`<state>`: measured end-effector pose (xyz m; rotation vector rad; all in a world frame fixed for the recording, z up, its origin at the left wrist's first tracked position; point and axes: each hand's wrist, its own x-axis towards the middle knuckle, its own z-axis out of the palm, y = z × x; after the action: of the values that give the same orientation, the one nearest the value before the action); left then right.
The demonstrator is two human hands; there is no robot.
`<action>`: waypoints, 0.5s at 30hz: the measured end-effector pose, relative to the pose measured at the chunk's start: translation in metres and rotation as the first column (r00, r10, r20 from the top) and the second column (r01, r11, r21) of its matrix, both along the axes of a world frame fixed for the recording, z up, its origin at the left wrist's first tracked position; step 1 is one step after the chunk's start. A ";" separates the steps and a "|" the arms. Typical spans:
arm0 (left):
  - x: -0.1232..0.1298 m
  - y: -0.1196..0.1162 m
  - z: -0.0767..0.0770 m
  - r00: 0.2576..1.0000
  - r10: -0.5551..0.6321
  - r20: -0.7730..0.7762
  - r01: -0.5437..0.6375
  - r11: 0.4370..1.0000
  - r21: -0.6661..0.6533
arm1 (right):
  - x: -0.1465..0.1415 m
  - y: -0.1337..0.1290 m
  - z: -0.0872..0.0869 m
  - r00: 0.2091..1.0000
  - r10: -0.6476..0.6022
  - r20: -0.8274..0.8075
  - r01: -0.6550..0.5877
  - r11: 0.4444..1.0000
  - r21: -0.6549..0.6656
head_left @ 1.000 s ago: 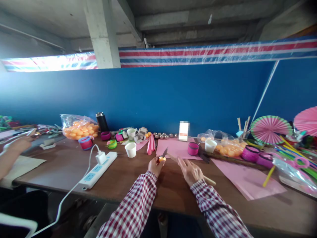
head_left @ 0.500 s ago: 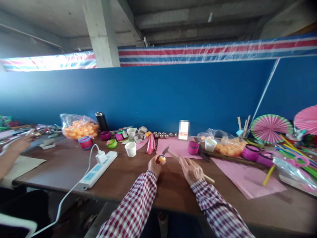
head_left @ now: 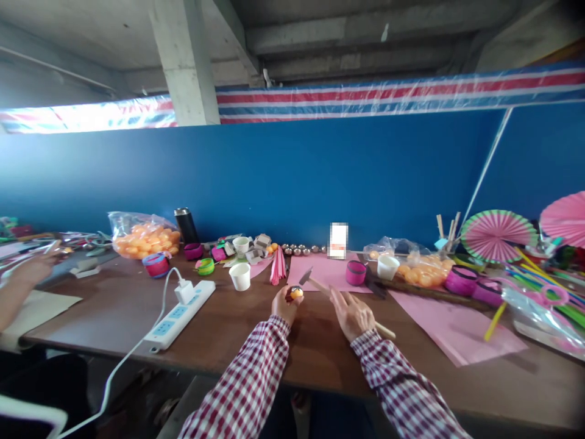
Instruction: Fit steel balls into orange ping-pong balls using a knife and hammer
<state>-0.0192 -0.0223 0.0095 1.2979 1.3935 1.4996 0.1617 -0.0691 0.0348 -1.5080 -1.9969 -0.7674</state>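
My left hand (head_left: 284, 307) is closed around a small ball (head_left: 296, 293), partly orange and partly shiny dark, above the brown table (head_left: 247, 317). To its right, my right hand (head_left: 351, 314) lies over a wooden stick (head_left: 386, 330), with its fingers stretched forward. A dark pointed blade (head_left: 306, 276) shows beyond the fingers, close to the ball. Behind both hands lies pink paper (head_left: 315, 268), with a magenta ring-shaped roll (head_left: 355, 272) on it.
A white power strip (head_left: 183, 314) with a plugged charger and cable lies left. White cups (head_left: 240, 276), a bag of orange balls (head_left: 146, 241) and a black bottle (head_left: 186, 225) stand behind. Another person's hand (head_left: 39, 265) is far left. Paper fans (head_left: 498, 236) stand right.
My left hand has tilted the ball slightly and shifted a little to the left. My right hand looks nearly unchanged, and the whole view has moved slightly.
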 end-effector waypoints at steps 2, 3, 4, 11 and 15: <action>0.000 0.001 0.000 1.000 0.007 0.003 -0.007 1.000 0.003 | -0.001 0.000 0.000 1.000 0.018 0.012 -0.018 1.000 0.002; -0.001 0.001 -0.001 1.000 0.010 0.004 -0.010 1.000 0.005 | -0.001 0.000 0.000 0.999 0.028 0.019 -0.028 1.000 -0.001; -0.001 0.001 -0.001 1.000 0.009 0.004 -0.009 1.000 0.008 | -0.001 0.000 0.000 0.999 0.031 0.020 -0.031 1.000 -0.003; -0.003 0.002 -0.002 0.997 -0.069 0.029 0.068 0.998 0.018 | -0.001 -0.001 0.001 1.000 0.017 0.018 -0.017 1.000 0.001; -0.003 0.003 -0.003 0.995 -0.084 0.059 0.083 0.996 0.022 | -0.001 -0.001 0.001 1.000 0.004 -0.004 -0.003 1.000 0.029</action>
<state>-0.0218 -0.0192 0.0062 1.2968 1.2745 1.4867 0.1604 -0.0696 0.0356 -1.4878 -1.9766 -0.7883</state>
